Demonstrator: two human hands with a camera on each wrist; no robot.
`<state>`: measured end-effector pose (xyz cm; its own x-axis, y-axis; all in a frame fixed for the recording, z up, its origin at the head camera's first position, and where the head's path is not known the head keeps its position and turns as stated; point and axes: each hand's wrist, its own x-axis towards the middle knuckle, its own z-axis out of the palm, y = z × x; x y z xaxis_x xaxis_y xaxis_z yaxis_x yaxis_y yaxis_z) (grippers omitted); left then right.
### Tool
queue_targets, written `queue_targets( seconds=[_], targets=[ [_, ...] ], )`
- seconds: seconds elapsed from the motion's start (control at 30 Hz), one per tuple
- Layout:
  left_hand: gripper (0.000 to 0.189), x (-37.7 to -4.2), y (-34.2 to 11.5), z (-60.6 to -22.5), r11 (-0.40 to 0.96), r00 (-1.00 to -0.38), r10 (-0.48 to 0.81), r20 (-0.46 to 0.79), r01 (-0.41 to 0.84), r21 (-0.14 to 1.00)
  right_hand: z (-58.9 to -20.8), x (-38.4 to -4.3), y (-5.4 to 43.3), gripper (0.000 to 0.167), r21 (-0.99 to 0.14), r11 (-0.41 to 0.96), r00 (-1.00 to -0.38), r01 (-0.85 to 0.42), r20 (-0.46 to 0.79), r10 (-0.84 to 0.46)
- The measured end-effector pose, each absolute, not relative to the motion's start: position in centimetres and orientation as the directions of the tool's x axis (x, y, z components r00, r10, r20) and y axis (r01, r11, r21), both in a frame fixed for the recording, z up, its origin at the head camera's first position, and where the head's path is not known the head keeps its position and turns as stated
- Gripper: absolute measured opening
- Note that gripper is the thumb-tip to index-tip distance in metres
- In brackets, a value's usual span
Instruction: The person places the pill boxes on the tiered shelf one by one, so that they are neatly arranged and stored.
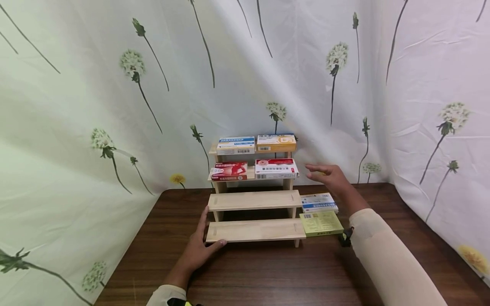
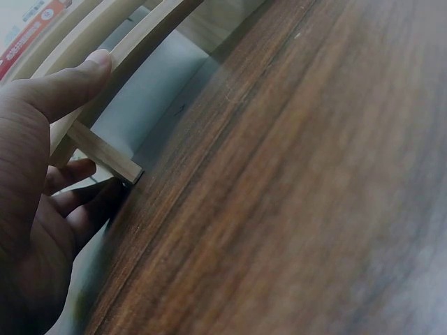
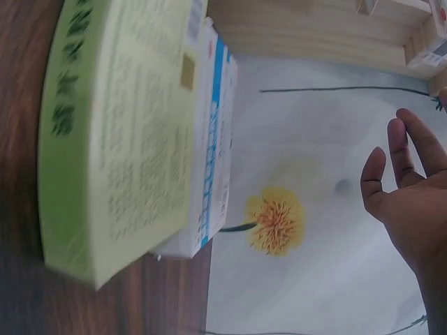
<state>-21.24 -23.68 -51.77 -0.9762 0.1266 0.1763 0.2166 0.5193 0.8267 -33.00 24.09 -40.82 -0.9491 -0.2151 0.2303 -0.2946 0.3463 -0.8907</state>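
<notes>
A pale wooden step rack (image 1: pixel 256 230) with several tiers stands on the table. My left hand (image 1: pixel 198 246) holds its lower left end, thumb over the bottom plank's front edge and fingers at the side; the left wrist view shows those fingers (image 2: pixel 84 202) beside a wooden leg. My right hand (image 1: pixel 331 176) is raised, holding nothing, just right of a white-and-red medicine box (image 1: pixel 276 169). Left of that box, on the same tier, lies a red medicine box (image 1: pixel 229 171). Above sit a blue-and-white box (image 1: pixel 235 145) and an orange-and-white box (image 1: pixel 276 143).
Right of the rack lie a yellow-green box (image 1: pixel 320 224) and a white-and-blue box (image 1: pixel 319 202), beneath my right forearm. The dark wooden table (image 1: pixel 260 272) meets a white cloth backdrop (image 1: pixel 237 106) printed with dandelions behind and at both sides.
</notes>
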Motion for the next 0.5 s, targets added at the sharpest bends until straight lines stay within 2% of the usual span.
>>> queue_targets(
  seconds=[0.33, 0.5],
  targets=[
    [0.122, -21.1, -23.6, -51.5, 0.517, -0.976, 0.128, 0.176, 0.218, 0.828, -42.0, -32.7, 26.3, 0.062, -0.847, 0.46, -0.96, -0.267, 0.191, -0.206],
    [0.121, -20.9, -23.6, -51.3, 0.506, -0.976, 0.132, 0.175, 0.218, 0.835, -42.8, -32.7, 27.7, 0.058, -0.833, 0.485, -0.959, -0.267, 0.179, -0.22]
  ],
)
